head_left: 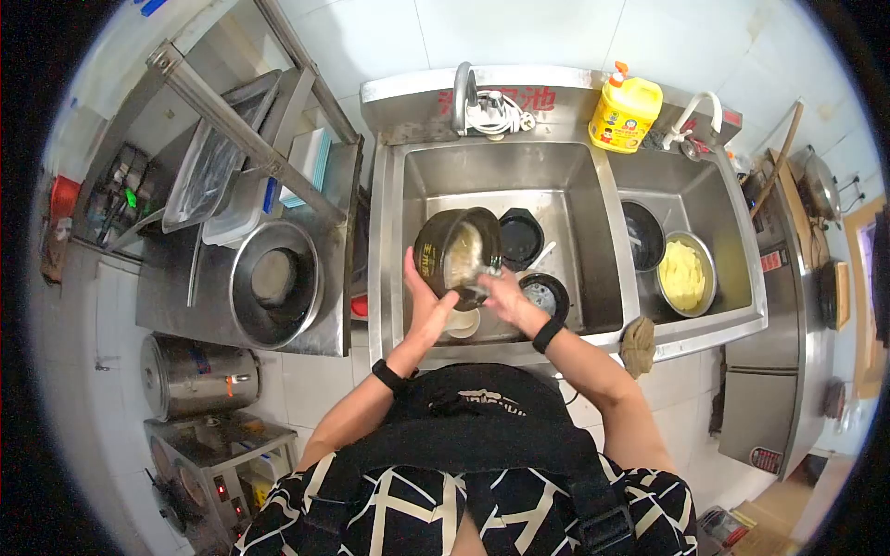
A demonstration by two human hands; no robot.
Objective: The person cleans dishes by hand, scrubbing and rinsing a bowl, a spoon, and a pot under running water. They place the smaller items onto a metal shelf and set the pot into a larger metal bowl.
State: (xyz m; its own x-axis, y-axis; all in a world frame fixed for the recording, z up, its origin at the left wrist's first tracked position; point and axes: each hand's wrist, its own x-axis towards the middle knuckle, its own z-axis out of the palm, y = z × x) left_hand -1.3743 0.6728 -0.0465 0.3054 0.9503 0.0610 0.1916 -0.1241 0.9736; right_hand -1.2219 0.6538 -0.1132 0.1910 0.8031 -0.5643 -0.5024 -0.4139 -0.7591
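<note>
In the head view my left hand grips the side of a dark round pot with gold lettering. The pot is tilted over the left sink basin, and a pale, blurred patch shows inside it. My right hand is at the pot's right rim, fingers curled in; a greyish thing at the fingertips is too smeared to name. Below, in the basin, lie a black octagonal dish, a black bowl with whitish water, a small pale bowl and a white utensil handle.
The steel sink has a faucet and a yellow detergent jug behind. Its right basin holds a black pan and a bowl of yellow pieces. A cloth hangs on the front edge. Left stands a shelf with a large metal bowl.
</note>
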